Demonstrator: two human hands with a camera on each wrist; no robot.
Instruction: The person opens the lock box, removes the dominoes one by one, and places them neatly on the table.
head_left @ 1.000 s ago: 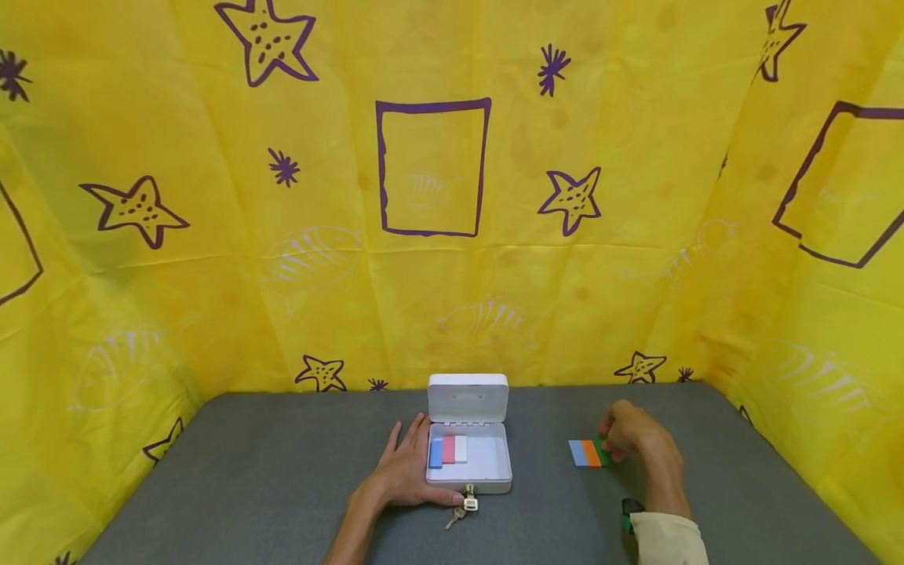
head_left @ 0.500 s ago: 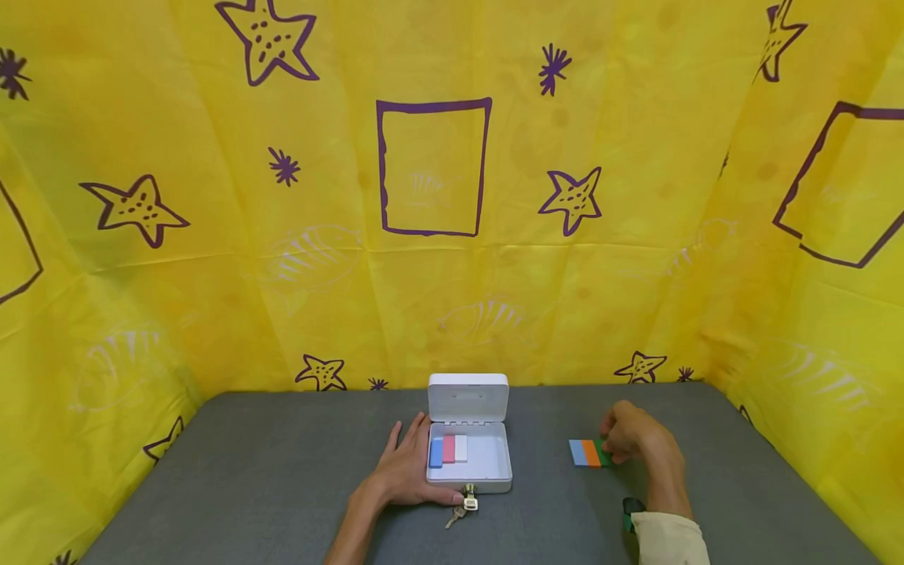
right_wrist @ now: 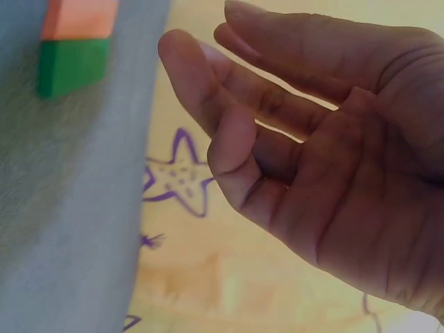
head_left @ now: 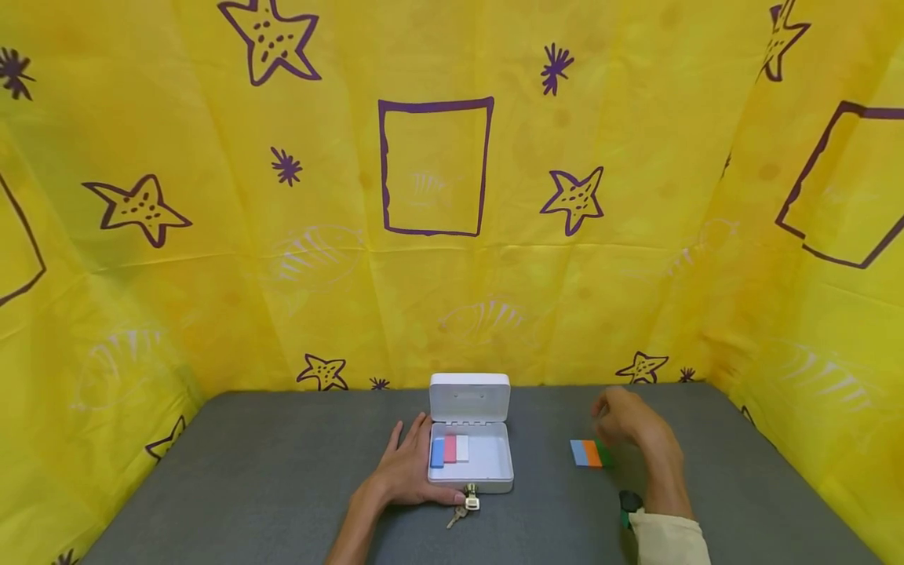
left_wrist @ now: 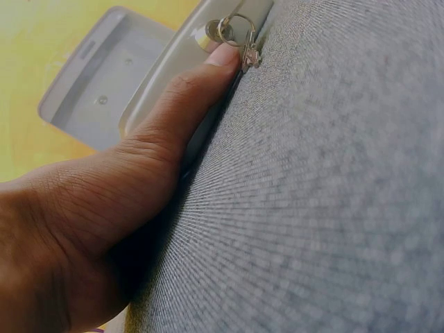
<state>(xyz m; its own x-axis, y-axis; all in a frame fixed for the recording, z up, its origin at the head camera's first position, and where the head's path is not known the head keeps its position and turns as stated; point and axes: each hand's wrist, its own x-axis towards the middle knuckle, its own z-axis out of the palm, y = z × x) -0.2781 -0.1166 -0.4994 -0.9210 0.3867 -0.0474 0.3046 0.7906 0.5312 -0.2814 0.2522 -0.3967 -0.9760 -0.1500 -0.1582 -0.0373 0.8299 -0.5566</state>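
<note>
A small white box [head_left: 487,468] stands open on the grey table, its lid [head_left: 469,397] upright; blue, pink and white blocks [head_left: 450,450] lie side by side inside. My left hand [head_left: 410,472] rests flat against the box's left side, with the thumb [left_wrist: 208,69] along its front by the key [head_left: 470,497] in the lock. Right of the box, blue, orange and green blocks [head_left: 589,453] lie in a row. My right hand [head_left: 621,420] hovers just above and behind them, fingers [right_wrist: 250,118] loosely curled and holding nothing. The green block [right_wrist: 71,66] lies below it.
A second key [head_left: 455,516] on the ring lies on the table [head_left: 247,486] in front of the box. Yellow cloth walls with purple stars and squares [head_left: 432,166] close in the back and both sides. A dark watch [head_left: 627,502] sits on the right wrist.
My right hand has lifted off the green block and moved up and slightly back, its fingers loosened. The left hand and the box have stayed put.
</note>
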